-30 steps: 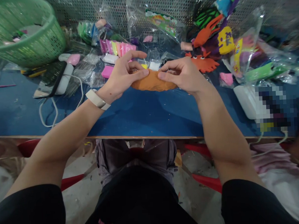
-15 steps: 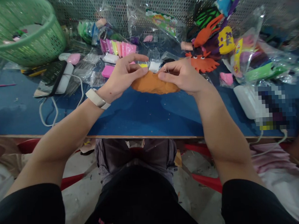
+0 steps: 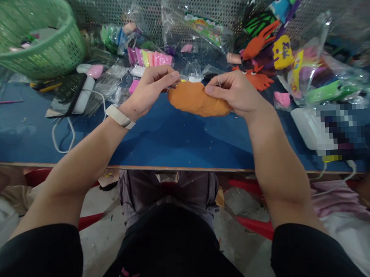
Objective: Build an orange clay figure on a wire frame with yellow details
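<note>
A flattened oval of orange clay hangs above the blue table between my two hands. My right hand pinches its upper right edge between thumb and fingers, with a thin wire loop showing over the fingers. At the clay's upper left end is my left hand, thumb and index finger pressed together; a bit of thin wire shows by its fingertips, and its hold is partly hidden. Behind the right hand lies an orange crab figure. Pink and white clay blocks lie partly hidden behind the left hand.
A green basket stands at the back left, near a phone with a white cable. Bagged clay lies along the back. On the right are a yellow figure, a white box and plastic bags. People sit at both sides.
The orange clay has shifted slightly right and shows more of its broad face. My left thumb has moved from the clay's top edge to its left end.
</note>
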The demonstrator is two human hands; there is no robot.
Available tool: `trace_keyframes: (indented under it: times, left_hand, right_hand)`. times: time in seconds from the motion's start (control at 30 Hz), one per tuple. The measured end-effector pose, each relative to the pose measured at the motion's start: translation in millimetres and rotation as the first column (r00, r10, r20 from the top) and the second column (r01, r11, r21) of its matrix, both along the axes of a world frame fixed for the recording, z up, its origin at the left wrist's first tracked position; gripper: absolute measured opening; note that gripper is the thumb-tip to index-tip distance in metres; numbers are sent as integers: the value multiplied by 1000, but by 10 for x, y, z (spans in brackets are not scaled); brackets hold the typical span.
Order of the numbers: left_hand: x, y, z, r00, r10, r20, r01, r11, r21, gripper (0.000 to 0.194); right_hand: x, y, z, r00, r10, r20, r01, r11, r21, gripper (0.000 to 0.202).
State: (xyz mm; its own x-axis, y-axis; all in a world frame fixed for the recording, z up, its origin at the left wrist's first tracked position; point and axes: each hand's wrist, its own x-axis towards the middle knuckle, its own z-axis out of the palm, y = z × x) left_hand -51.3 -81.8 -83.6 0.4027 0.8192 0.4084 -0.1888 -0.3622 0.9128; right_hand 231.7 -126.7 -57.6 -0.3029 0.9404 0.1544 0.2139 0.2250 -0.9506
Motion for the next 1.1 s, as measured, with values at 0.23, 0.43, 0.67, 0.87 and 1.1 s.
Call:
trace_keyframes:
  times: [0.23, 0.43, 0.67, 0.87, 1.1]
  left_hand:
    - [-18, 79, -59, 997, 9, -83, 2, 992, 128, 54]
    - [17, -45, -13, 995, 45, -87, -39, 997, 68, 36]
    - [13, -88, 48, 998, 66, 2, -65, 984, -169, 30]
    - [-31, -51, 37, 995, -8, 95, 24, 986, -164, 26]
    - [21, -95, 45, 991, 41, 129, -9, 972, -236, 28]
  right_hand:
    - [48, 76, -65, 999, -31, -14, 31, 999, 7, 65]
    - [28, 64, -58, 999, -33, -13, 33, 999, -6, 64]
    - [23, 40, -30, 998, -28, -62, 27, 1000, -13, 62]
    - [76, 59, -23, 987, -8, -159, 3, 999, -33, 59]
    - [91, 68, -26, 994, -11, -108, 4, 997, -72, 61]
